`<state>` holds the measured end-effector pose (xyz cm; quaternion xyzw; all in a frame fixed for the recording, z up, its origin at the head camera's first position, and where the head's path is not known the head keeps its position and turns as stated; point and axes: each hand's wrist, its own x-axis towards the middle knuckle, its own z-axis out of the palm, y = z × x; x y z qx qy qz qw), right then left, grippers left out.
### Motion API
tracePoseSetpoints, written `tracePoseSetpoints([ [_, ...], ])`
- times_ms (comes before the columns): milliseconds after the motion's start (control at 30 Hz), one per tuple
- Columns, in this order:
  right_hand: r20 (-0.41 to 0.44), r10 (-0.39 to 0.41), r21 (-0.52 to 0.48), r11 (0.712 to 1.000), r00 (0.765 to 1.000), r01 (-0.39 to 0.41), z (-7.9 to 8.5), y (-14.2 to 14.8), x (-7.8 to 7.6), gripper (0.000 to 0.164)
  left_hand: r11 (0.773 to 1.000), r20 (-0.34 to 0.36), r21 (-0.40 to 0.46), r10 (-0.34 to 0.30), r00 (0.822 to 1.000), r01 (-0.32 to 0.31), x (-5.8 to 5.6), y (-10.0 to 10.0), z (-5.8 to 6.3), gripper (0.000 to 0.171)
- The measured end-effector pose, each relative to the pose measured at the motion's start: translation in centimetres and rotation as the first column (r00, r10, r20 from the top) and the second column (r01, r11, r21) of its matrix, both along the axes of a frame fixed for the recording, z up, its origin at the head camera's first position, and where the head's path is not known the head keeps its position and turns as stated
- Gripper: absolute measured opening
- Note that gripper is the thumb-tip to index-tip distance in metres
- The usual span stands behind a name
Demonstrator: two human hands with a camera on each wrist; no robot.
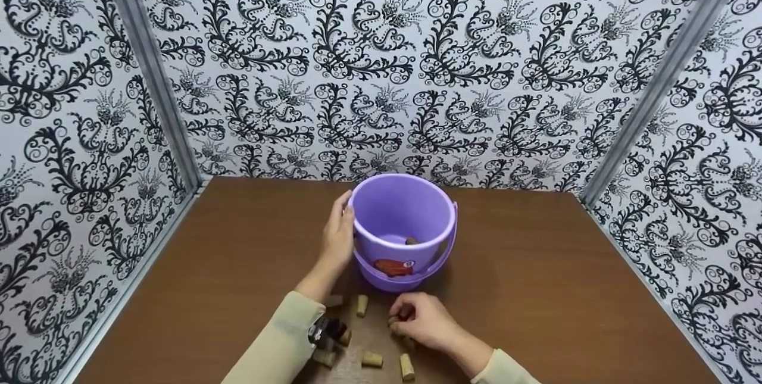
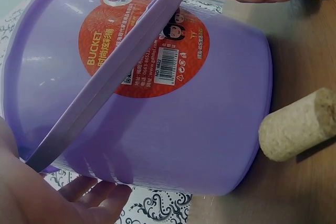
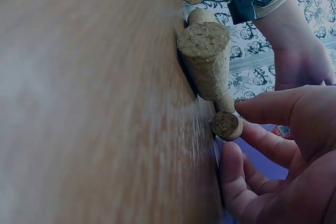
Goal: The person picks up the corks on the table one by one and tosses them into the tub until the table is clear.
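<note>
A purple bucket (image 1: 402,262) with a red label and a lowered handle (image 2: 105,77) stands upright on the table. One cork (image 1: 411,241) shows on its floor. My left hand (image 1: 340,238) rests against the bucket's left side, fingers laid along the outer wall near the rim; in the left wrist view its fingertips (image 2: 113,198) show past the wall's edge. In front of the bucket my right hand (image 1: 430,320) pinches a cork (image 3: 226,125) between thumb and fingertips, close over the wood.
Several loose corks lie before the bucket, among them an upright-angled one (image 1: 362,305), one on its side (image 1: 372,359) and one nearest the front (image 1: 406,366). Patterned walls (image 1: 387,74) enclose the brown table (image 1: 262,229) at the back and sides.
</note>
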<state>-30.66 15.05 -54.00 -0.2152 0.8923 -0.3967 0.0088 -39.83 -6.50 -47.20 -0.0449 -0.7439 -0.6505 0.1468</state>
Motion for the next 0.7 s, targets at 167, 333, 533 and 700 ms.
tracePoseSetpoints([
  [167, -0.016, 0.003, 0.008, 1.0, 1.0, -0.003, -0.07, 0.06, -0.05, 0.011, 1.0, -0.005, -0.011, 0.005, 1.0, -0.005, -0.03, 0.0, -0.02, 0.046],
  [333, -0.034, 0.007, 0.02, 1.0, 0.999, -0.006, -0.07, 0.13, -0.13, 0.008, 1.0, -0.071, -0.007, 0.01, 0.997, -0.01, -0.01, 0.1, 0.07, 0.045],
  [533, -0.024, 0.008, 0.014, 1.0, 1.0, -0.007, -0.09, 0.16, -0.2, 0.01, 1.0, -0.099, -0.006, 0.011, 0.995, -0.011, -0.03, 0.14, 0.03, 0.045],
  [700, -0.012, 0.017, 0.013, 1.0, 1.0, -0.017, -0.08, 0.2, -0.3, 0.012, 1.0, -0.101, -0.003, 0.006, 0.995, -0.006, -0.03, 0.11, 0.05, 0.045],
])
